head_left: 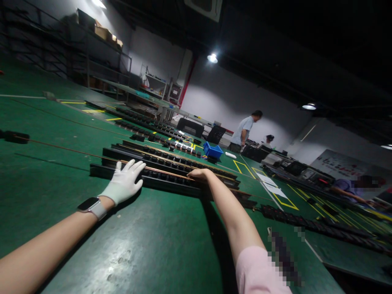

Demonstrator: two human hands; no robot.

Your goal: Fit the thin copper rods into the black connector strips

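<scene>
My left hand (125, 181), in a white glove with a smartwatch at the wrist, lies with its fingers spread over the near black channel rail (171, 187). A thin copper-coloured rod (73, 152) runs along the rail and passes at the fingertips of this hand. My right hand (200, 174) is bare and reaches to the same rod farther along, its fingers drawn together at it; the exact grip is partly hidden. Behind both hands lie more black rails (122, 154) side by side, with rows of black blocks and further thin rods in them.
On the green tabletop (147, 245), a blue bin (213, 150), a white object (230, 155) and paper sheets (271, 184) lie past the rails. Black segmented strips (306, 220) stretch to the right. A person (243, 130) stands in the background; another person (352, 190) is at the right.
</scene>
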